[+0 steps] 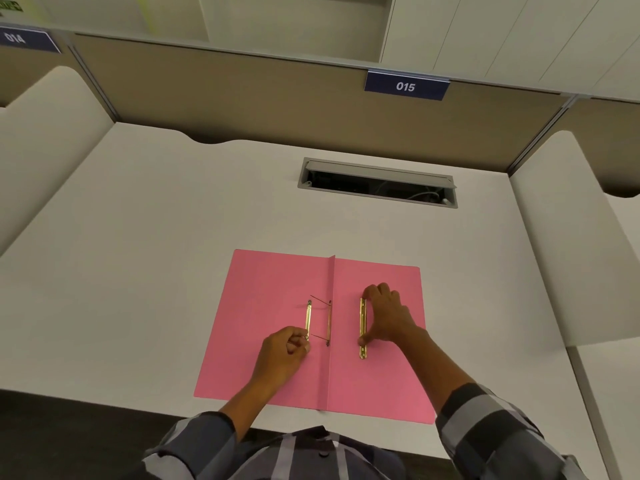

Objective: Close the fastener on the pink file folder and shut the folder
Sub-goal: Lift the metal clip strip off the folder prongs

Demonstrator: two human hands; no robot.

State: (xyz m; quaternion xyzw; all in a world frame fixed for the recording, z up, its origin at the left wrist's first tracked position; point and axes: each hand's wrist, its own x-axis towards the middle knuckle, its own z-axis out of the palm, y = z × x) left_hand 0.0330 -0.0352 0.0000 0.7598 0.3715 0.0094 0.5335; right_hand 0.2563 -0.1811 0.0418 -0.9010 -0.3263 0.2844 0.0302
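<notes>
**Fastener still apart, folder open flat**

Pink file folder [277, 368] lies open near the front edge of the surface [138, 237], spine crease running front to back, both covers flat.

Brass parts, count three: short bar [308, 320] left of the crease, thin base strip [329, 322] at the crease with two wire prongs [320, 301] running from it across to the short bar, and one longer loose compressor bar [362, 327] on the right cover.

Left hand [282, 355]: fingers curled shut, pinching at the near end of the short bar; can't confirm what exactly is gripped. Right hand [388, 317]: fingers spread, thumb and index bracketing the compressor bar along its right side, touching but not lifted as far as I can tell.

Step, my read: fastener closing is in hand, not done. Next probably needs the compressor bar carried over the prongs, prongs fed through and bent flat, then one cover swung across.

One folder, two hands.
</notes>
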